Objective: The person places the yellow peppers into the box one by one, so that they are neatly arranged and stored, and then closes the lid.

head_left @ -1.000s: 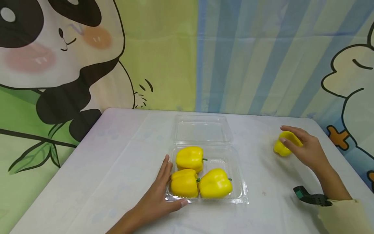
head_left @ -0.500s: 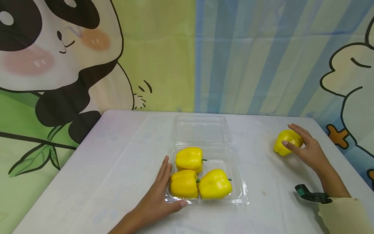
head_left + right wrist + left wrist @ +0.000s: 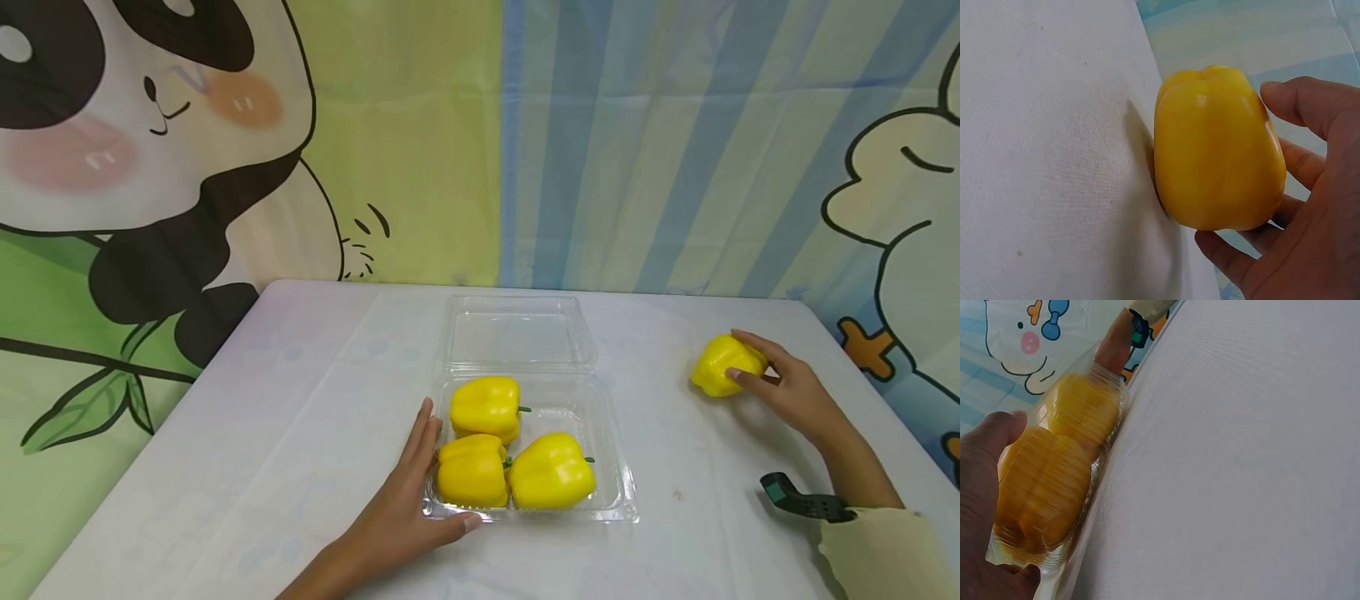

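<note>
The right grip (image 3: 797, 393) pinches a yellow pepper (image 3: 718, 367) while the left grip (image 3: 400, 507), spread, touches the open clear container (image 3: 557, 418) holding three yellow peppers (image 3: 552, 472) on the desk (image 3: 315, 417).

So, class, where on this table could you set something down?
Free: table left of the left hand; the stretch between the clear tray and the right hand with its pepper; the tray's far-right corner. Crowded: the tray's left and near parts, holding three peppers.
</note>
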`<move>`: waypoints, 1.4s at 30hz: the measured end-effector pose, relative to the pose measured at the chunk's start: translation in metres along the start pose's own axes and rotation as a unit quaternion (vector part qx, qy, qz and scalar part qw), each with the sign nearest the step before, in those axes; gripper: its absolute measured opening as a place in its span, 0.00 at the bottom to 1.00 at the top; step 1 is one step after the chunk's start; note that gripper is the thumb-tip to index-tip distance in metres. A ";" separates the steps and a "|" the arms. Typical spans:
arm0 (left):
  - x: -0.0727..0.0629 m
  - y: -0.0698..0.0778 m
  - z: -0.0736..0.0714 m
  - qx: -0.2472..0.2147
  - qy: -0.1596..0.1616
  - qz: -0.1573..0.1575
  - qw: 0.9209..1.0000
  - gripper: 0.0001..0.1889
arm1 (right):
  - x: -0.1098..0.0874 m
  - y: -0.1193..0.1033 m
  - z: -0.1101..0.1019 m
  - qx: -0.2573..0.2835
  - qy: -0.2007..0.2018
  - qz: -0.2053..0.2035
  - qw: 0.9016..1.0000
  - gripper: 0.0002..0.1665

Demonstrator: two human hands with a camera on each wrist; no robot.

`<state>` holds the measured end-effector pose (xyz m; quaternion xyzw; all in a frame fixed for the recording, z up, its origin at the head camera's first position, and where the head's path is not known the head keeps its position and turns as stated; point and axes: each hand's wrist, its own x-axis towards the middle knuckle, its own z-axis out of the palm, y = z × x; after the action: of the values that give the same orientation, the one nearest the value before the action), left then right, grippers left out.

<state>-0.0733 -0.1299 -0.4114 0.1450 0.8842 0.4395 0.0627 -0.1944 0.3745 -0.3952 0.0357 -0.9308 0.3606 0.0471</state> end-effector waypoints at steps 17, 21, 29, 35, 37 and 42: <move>-0.001 -0.002 0.000 -0.011 0.003 0.009 1.000 0.65 | -0.002 -0.002 -0.002 -0.054 -0.038 -0.023 0.998 0.45; -0.001 -0.002 0.000 -0.009 0.004 0.006 1.000 0.64 | -0.002 -0.004 0.000 -0.048 -0.023 -0.029 0.998 0.45; 0.000 -0.002 0.000 -0.011 0.000 0.005 1.000 0.65 | -0.004 -0.012 0.005 -0.023 -0.024 -0.009 0.999 0.46; 0.000 -0.002 0.000 -0.013 -0.001 0.008 1.000 0.65 | -0.005 -0.017 0.007 -0.014 -0.029 -0.015 0.999 0.45; 0.000 -0.002 0.000 -0.014 -0.001 0.008 1.000 0.65 | -0.006 -0.019 0.008 -0.013 -0.032 -0.016 0.999 0.46; 0.000 -0.001 0.000 -0.011 -0.002 0.007 1.000 0.65 | -0.007 -0.023 0.009 -0.019 -0.032 -0.024 0.999 0.46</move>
<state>-0.0736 -0.1308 -0.4122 0.1511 0.8782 0.4495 0.0626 -0.1858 0.3514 -0.3873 0.0690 -0.9374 0.3403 0.0267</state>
